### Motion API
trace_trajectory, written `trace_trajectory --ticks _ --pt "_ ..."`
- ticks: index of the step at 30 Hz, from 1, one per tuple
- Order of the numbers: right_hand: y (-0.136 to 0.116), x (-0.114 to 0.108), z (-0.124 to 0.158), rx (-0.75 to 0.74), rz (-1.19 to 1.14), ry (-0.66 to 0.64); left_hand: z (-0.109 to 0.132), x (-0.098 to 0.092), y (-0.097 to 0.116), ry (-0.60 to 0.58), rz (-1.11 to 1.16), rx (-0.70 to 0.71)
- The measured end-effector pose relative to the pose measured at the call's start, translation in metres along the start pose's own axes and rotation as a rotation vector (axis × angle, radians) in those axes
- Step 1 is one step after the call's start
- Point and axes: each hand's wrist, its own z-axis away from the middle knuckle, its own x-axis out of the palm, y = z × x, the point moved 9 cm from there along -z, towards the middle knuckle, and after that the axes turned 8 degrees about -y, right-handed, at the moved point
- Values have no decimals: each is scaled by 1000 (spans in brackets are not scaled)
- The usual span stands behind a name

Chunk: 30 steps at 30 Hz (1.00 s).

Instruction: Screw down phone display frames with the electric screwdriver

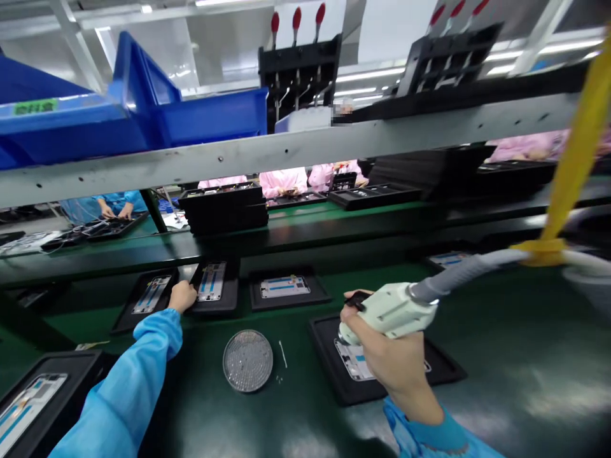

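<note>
Right hand (396,362) wrapped round an electric screwdriver (389,312), tip close to a phone frame (353,359) right of a mesh dish (247,331); left hand (184,296) with grip unclear.

Bright ceiling lights (370,75) light everything evenly, so the right hand (396,362) casts only a faint shadow, and pale glare lies on the green desk (548,394). Wide-angle distortion bends the shelf (286,156) and stretches the picture's edges.

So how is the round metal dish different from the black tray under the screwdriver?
The round metal dish is silvery; the black tray has corners. The dish is smaller than the tray. The tray holds a white and blue panel; the dish shows only tiny specks. Both lie flat on the green bench.
</note>
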Motion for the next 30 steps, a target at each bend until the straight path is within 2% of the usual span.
trace_trajectory --ticks 3,7,10,13,15,17,21,24,27,30 --pt "0 -1 -1 48 4 2 -10 15 21 -69 -76 30" --pt "0 -1 -2 56 2 -8 -3 42 57 -126 -192 154" --pt "2 3 -4 32 57 -46 16 75 105 -191 -258 368" --pt "9 7 -8 21 121 -85 44 111 155 -314 -300 629" --pt "16 10 -12 12 141 -123 59 125 176 -366 -328 749" --pt "20 12 -16 -8 150 -164 68 128 188 -372 -353 817" --pt "21 4 -25 -29 155 -177 81 111 192 -295 -375 896" --pt "20 -18 -32 -4 190 -70 109 86 178 -210 -359 953" --pt "22 -41 -37 38 260 48 166 55 145 -149 -315 1031" --pt "25 -47 -38 66 312 71 247 28 94 -97 -243 1118"
